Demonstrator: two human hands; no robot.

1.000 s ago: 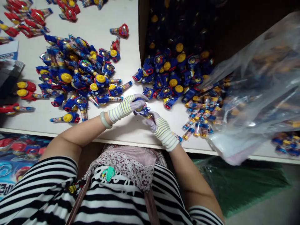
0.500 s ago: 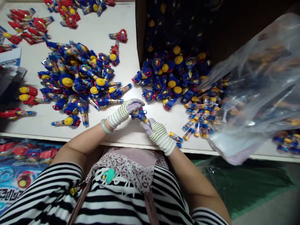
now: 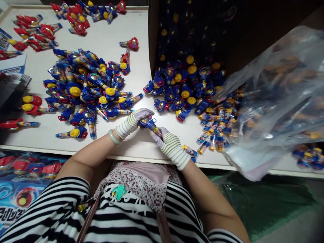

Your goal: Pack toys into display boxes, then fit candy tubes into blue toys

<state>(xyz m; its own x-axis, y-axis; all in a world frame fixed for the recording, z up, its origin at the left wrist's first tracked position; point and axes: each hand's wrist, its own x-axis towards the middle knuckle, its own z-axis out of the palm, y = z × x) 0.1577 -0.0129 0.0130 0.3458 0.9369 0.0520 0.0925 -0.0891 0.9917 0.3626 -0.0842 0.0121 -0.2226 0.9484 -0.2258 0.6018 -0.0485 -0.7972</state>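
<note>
Over the front of the white table, my left hand (image 3: 131, 124), in a striped glove, grips the round head of a blue toy launcher (image 3: 146, 121). My right hand (image 3: 170, 143), gloved too, is closed on a small printed tube (image 3: 157, 131) at the toy's lower end. The tube is in line with the toy's neck; my fingers partly cover it. Left of my hands lies a pile of blue toys with tubes attached (image 3: 83, 87). Beyond them, blue toys without tubes (image 3: 177, 84) spill from a dark box. Loose tubes (image 3: 215, 128) lie to the right.
A clear plastic bag (image 3: 273, 111) of tubes covers the right side. The dark box's side wall (image 3: 152, 37) stands at the back. Red toys (image 3: 35, 32) lie at the far left on the white table (image 3: 106, 30). Green sheeting (image 3: 265, 202) is below its front edge.
The toy has tilted slightly and more of the tube shows at its neck. My right hand has shifted slightly along the tube; both hands keep hold.
</note>
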